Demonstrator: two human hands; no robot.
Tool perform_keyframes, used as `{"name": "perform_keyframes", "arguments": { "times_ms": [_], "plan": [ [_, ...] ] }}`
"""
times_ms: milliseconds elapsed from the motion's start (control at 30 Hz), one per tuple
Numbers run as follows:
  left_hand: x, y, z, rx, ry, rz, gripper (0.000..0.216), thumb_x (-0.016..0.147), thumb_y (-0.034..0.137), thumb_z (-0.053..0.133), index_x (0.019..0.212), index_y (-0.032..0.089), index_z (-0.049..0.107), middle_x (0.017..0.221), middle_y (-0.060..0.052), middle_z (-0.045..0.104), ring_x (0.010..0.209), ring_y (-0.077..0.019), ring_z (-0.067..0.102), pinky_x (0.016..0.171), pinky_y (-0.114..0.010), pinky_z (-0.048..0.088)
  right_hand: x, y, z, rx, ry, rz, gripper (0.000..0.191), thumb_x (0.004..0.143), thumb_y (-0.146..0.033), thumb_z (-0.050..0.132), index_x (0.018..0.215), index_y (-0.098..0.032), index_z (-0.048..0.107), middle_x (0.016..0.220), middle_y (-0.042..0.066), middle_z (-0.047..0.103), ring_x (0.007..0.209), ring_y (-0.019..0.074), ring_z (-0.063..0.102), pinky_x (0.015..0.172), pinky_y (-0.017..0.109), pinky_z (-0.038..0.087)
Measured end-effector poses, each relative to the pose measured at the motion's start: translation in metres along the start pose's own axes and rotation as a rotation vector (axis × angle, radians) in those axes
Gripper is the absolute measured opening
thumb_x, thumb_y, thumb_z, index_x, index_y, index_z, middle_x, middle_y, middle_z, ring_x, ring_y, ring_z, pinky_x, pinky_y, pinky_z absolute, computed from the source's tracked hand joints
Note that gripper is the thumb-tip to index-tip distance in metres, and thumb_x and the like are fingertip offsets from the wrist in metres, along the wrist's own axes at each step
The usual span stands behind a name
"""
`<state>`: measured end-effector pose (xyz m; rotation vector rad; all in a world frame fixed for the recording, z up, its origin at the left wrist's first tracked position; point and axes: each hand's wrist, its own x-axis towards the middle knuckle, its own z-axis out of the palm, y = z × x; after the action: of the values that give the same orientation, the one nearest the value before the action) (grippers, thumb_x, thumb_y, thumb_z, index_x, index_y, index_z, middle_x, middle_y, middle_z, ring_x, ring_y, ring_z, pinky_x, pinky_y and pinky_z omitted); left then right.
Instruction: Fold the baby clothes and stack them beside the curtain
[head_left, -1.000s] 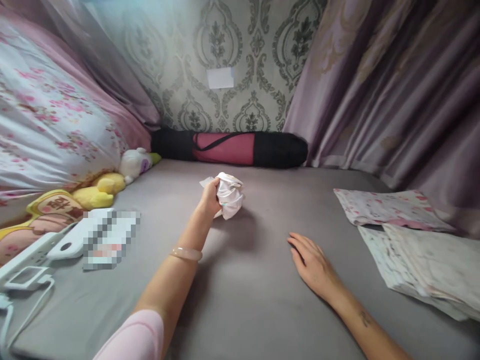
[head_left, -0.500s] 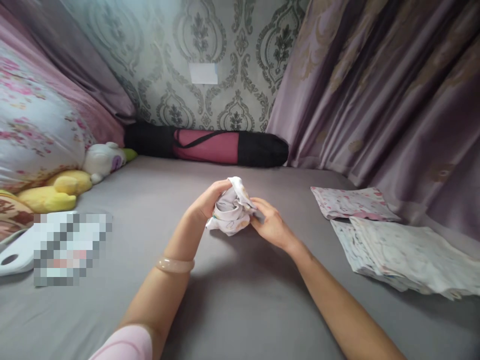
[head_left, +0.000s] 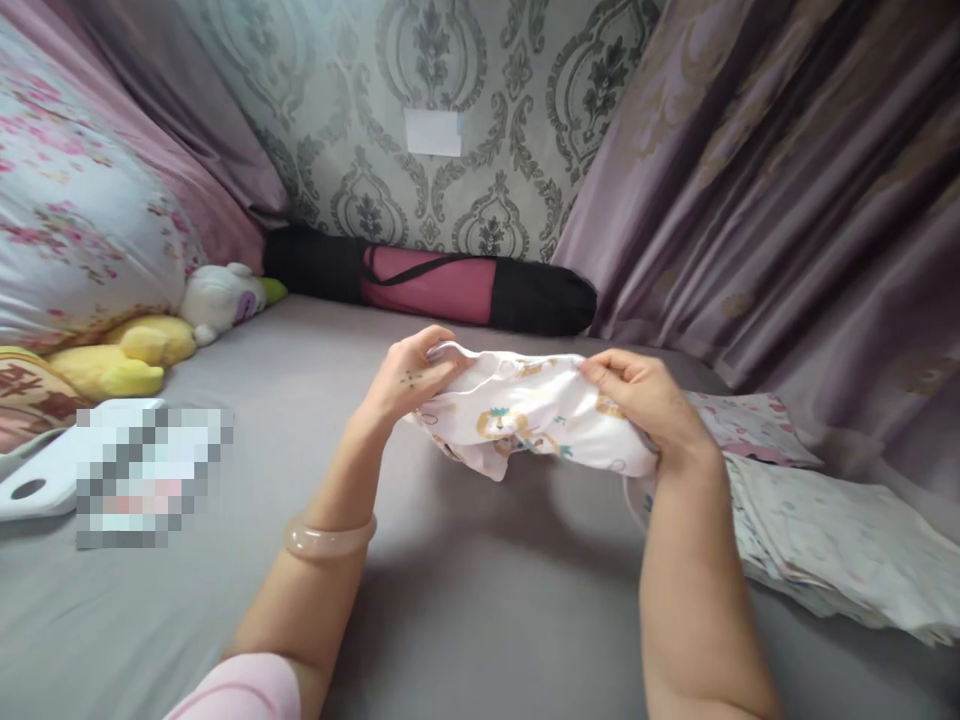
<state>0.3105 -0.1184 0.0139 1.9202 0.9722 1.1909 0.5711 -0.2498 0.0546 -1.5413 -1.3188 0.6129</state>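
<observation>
A small white garment (head_left: 525, 405) with a lion and leaf print is stretched between my two hands above the bed. My left hand (head_left: 411, 378) pinches its upper left edge, with the fingertips partly hidden behind the fabric. The upper right edge is gripped between the thumb and fingers of my right hand (head_left: 643, 392). The cloth hangs loosely in folds below the top edge, and a further part of it droops beside my right wrist. Its exact kind of garment I cannot make out.
Folded printed cloths (head_left: 840, 540) lie in a stack on the right, with a pink-patterned folded cloth (head_left: 750, 425) behind. Along the wall lies a black and pink long bag (head_left: 431, 285). Plush toys (head_left: 112, 365), a floral pillow (head_left: 82, 220) and a white board (head_left: 52, 475) are left, on the grey sheet (head_left: 465, 610).
The garment went from a bunched bundle to being spread out sideways. My right hand moved right and took hold of its edge; the view shifted slightly.
</observation>
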Motion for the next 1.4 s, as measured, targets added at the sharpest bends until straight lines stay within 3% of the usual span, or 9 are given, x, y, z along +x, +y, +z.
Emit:
{"name": "perform_keyframes", "arguments": {
  "times_ms": [167, 233, 467, 700, 833, 967, 1100, 1200, 1400],
  "plan": [
    [-0.002, -0.017, 0.013, -0.041, -0.192, -0.014, 0.018, 0.074, 0.040, 0.075, 0.077, 0.022, 0.077, 0.072, -0.002, 0.069, 0.063, -0.0157, 0.054, 0.057, -0.022, 0.036, 0.009, 0.059, 0.000, -0.392, -0.474, 0.191, 0.024, 0.076, -0.040, 0.071, 0.069, -0.017, 0.070, 0.060, 0.000, 0.067, 0.054, 0.0134, 0.058, 0.050, 0.022, 0.043],
    [-0.002, -0.019, 0.018, -0.015, -0.233, 0.001, 0.018, 0.076, 0.040, 0.074, 0.076, 0.022, 0.077, 0.073, -0.003, 0.071, 0.065, -0.0164, 0.055, 0.058, -0.022, 0.036, 0.011, 0.072, 0.004, -0.528, -0.537, 0.187, 0.012, 0.077, -0.028, 0.068, 0.070, -0.019, 0.072, 0.064, 0.000, 0.070, 0.060, 0.0158, 0.063, 0.056, 0.024, 0.047],
    [-0.004, -0.015, 0.021, 0.050, -0.272, -0.017, 0.028, 0.080, 0.047, 0.068, 0.081, 0.021, 0.078, 0.070, -0.002, 0.069, 0.063, -0.0155, 0.053, 0.056, -0.022, 0.034, 0.012, 0.057, 0.049, -0.259, -0.237, -0.134, 0.029, 0.087, -0.027, 0.061, 0.114, -0.023, 0.070, 0.119, 0.006, 0.072, 0.108, 0.0218, 0.066, 0.098, 0.037, 0.051],
    [-0.003, -0.015, 0.021, 0.102, -0.239, -0.010, 0.033, 0.082, 0.048, 0.065, 0.077, 0.018, 0.077, 0.066, -0.001, 0.065, 0.064, -0.0145, 0.049, 0.054, -0.022, 0.032, 0.007, 0.050, 0.075, -0.172, -0.344, -0.150, 0.022, 0.085, -0.026, 0.062, 0.103, -0.021, 0.073, 0.100, 0.003, 0.075, 0.092, 0.0185, 0.069, 0.086, 0.031, 0.054],
    [-0.002, -0.020, 0.022, 0.091, -0.238, -0.054, 0.035, 0.080, 0.051, 0.067, 0.074, 0.018, 0.075, 0.061, 0.000, 0.059, 0.059, -0.0130, 0.046, 0.051, -0.021, 0.030, 0.004, 0.044, 0.069, -0.235, -0.325, -0.174, 0.023, 0.090, -0.029, 0.055, 0.098, -0.023, 0.075, 0.088, 0.001, 0.075, 0.086, 0.0193, 0.068, 0.080, 0.032, 0.054],
    [0.002, -0.023, 0.020, -0.047, -0.233, -0.221, 0.049, 0.085, 0.062, 0.058, 0.083, 0.017, 0.077, 0.068, -0.002, 0.066, 0.061, -0.0150, 0.053, 0.051, -0.021, 0.035, 0.006, 0.038, 0.056, -0.269, -0.184, -0.280, 0.025, 0.091, -0.028, 0.051, 0.097, -0.022, 0.074, 0.102, 0.004, 0.074, 0.096, 0.0199, 0.067, 0.089, 0.031, 0.049],
    [0.004, -0.025, 0.015, -0.374, -0.259, -0.350, 0.058, 0.086, 0.067, 0.053, 0.084, 0.016, 0.078, 0.080, -0.008, 0.074, 0.081, -0.0222, 0.066, 0.069, -0.024, 0.048, 0.005, 0.035, 0.036, -0.311, -0.064, -0.242, 0.028, 0.093, -0.034, 0.051, 0.107, -0.022, 0.071, 0.101, 0.005, 0.073, 0.094, 0.0212, 0.067, 0.084, 0.031, 0.049],
    [0.003, -0.025, 0.014, -0.513, -0.289, -0.383, 0.050, 0.085, 0.062, 0.060, 0.083, 0.015, 0.078, 0.085, -0.010, 0.075, 0.088, -0.0241, 0.067, 0.076, -0.026, 0.050, 0.003, 0.032, 0.023, -0.333, -0.022, -0.209, 0.030, 0.094, -0.038, 0.051, 0.109, -0.021, 0.070, 0.096, 0.004, 0.073, 0.088, 0.0213, 0.066, 0.079, 0.031, 0.049],
    [-0.004, -0.016, 0.016, -0.455, -0.382, -0.258, 0.020, 0.079, 0.035, 0.075, 0.087, 0.017, 0.077, 0.091, -0.007, 0.074, 0.084, -0.0180, 0.065, 0.066, -0.018, 0.048, -0.002, 0.030, 0.005, -0.278, 0.101, -0.209, 0.029, 0.091, -0.044, 0.055, 0.100, -0.021, 0.071, 0.092, 0.003, 0.072, 0.085, 0.0217, 0.066, 0.073, 0.030, 0.051]
  ]
}}
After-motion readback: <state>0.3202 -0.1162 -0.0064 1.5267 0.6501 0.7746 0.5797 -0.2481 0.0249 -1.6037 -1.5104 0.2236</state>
